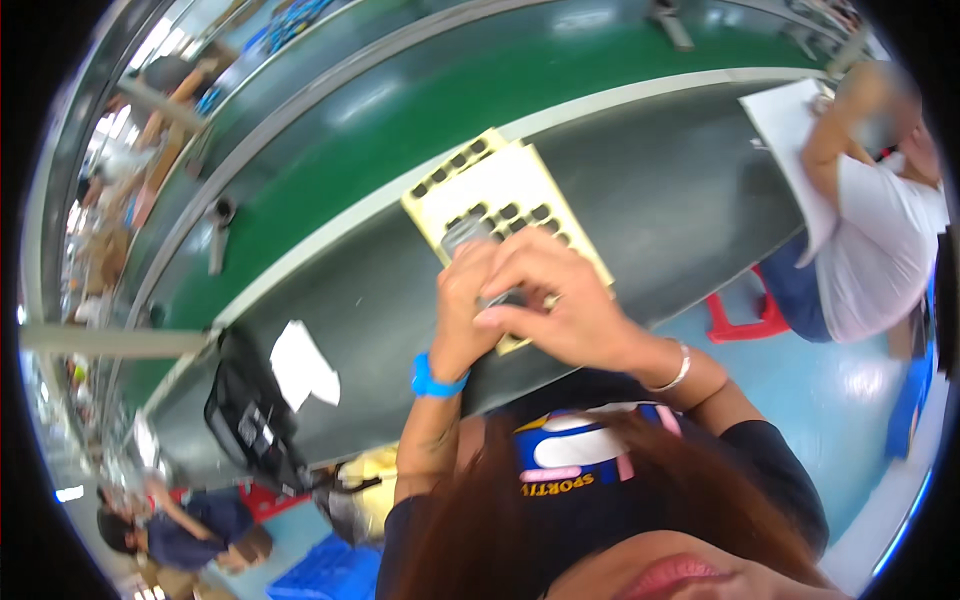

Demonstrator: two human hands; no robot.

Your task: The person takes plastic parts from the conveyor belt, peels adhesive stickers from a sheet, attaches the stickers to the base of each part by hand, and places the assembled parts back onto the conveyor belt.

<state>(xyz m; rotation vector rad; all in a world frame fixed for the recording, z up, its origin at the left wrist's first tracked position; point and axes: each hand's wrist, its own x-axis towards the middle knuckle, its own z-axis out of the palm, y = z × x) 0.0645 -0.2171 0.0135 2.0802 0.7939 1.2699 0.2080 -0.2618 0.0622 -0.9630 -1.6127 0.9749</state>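
My left hand [463, 312], with a blue band on its wrist, is closed around a small grey device [465, 236] whose pale, see-through-looking end sticks out past the fingers. My right hand [568, 300] is curled against the left, thumb and fingers bent round a dark part [512, 298] between the two hands. Whether that part belongs to the grey device cannot be made out. Beneath and beyond the hands lies a pale yellow sheet [500, 180] carrying rows of small dark round pads; the hands hide its near part.
The sheet lies on a dark grey worktable [670, 180]; a green conveyor belt [280, 215] runs behind. To the left are a white paper [303, 365] and a black bag [240, 410]. A person in white [885, 240] sits at the right near a red stool [738, 312].
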